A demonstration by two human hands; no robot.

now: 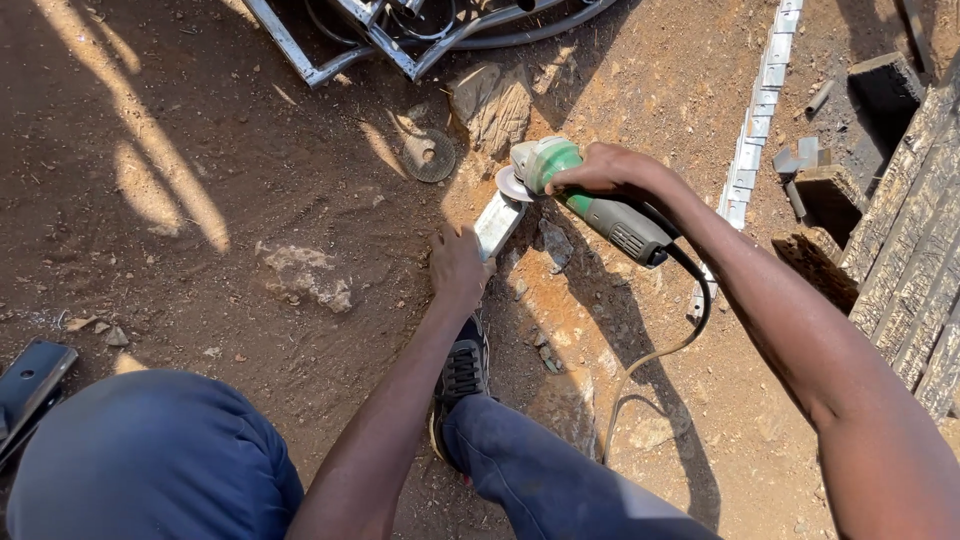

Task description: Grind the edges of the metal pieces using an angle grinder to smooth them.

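Dirt fills most of my head view, red and dusty. My right hand is wrapped tight around a green and grey grinder, its disc touching the far end of a short metal bar. My left hand presses down on the near end of that bar, fingers closed on it. My black shoe sits just behind.

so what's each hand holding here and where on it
The right hand grips a green angle grinder around its body, just behind the disc. The left hand holds the near end of a short metal bar on the ground.
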